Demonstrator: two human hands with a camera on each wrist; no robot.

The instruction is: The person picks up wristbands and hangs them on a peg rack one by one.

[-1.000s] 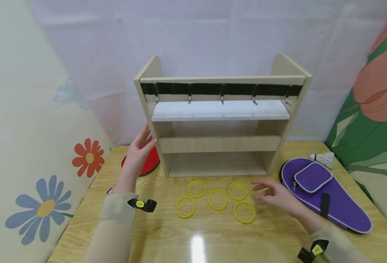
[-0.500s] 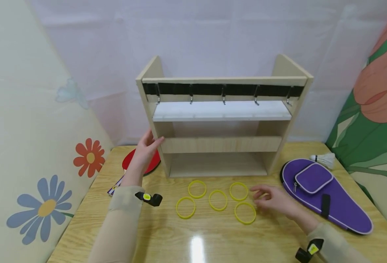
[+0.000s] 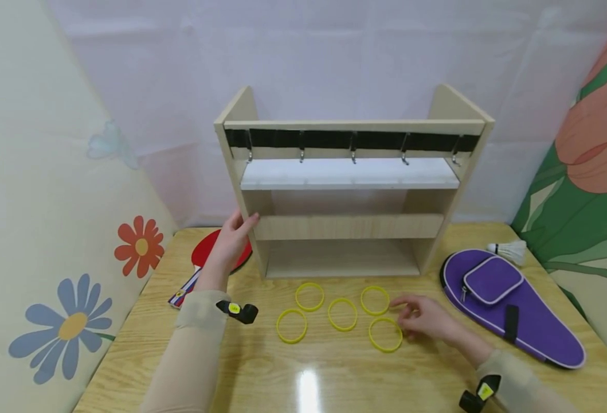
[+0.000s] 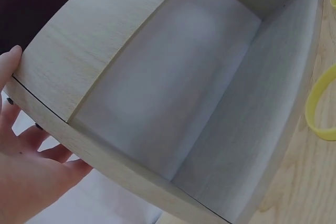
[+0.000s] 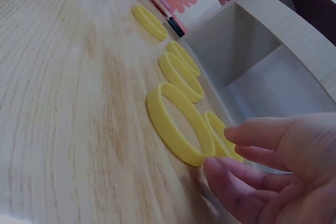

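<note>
Head view: left hand (image 3: pixel 228 245) grips rack (image 3: pixel 349 227); right hand (image 3: pixel 425 319), fingers parted, contact unclear, seems at pick-up, needing to pinch ring (image 5: pixel 170 132).

The shelf unit (image 3: pixel 349 226) is positioned on the table (image 3: pixel 262 373), before the backdrop (image 3: pixel 334 57). Five rings (image 5: pixel 167 129) are laid in front of it: two left, one central, two right. The paddle (image 3: pixel 204 249) is located left of the unit, partly covered by the left hand (image 3: pixel 231 241). The right hand (image 3: pixel 424 317) is situated between rings and racket case (image 3: pixel 532 327); the shuttlecock (image 3: pixel 509 251) is placed behind the case
</note>
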